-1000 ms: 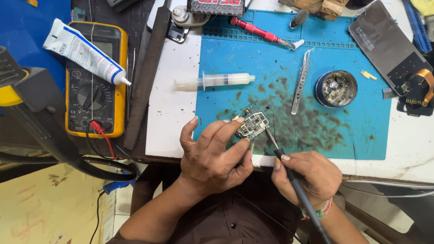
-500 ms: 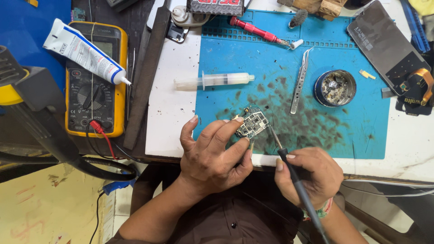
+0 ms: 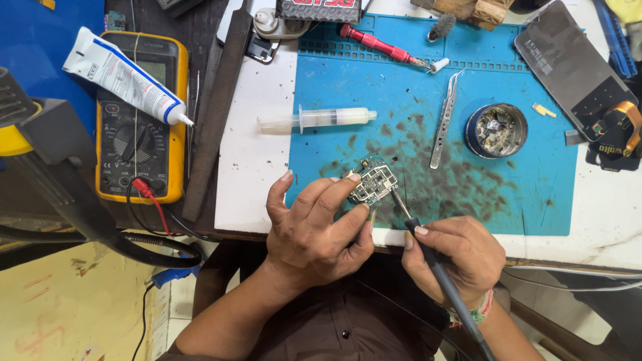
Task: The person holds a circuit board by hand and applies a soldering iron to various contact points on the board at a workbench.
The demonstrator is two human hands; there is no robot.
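My left hand (image 3: 314, 230) pinches a small green circuit board (image 3: 374, 180) between thumb and fingertips, just above the near edge of a stained blue work mat (image 3: 508, 180). My right hand (image 3: 451, 257) grips a grey soldering iron (image 3: 435, 257) like a pen, and its thin tip (image 3: 400, 204) points at the board's lower right edge. The iron's cable runs down past my right wrist.
On the mat lie a clear syringe (image 3: 314, 119), metal tweezers (image 3: 445, 120), a round flux tin (image 3: 496, 130) and a red screwdriver (image 3: 378, 43). A yellow multimeter (image 3: 140, 134) with a white glue tube (image 3: 124, 75) sits left. A phone screen (image 3: 568, 63) lies at the right.
The board and both hands have stayed almost in place. The iron's tip has shifted slightly along the board's right edge.
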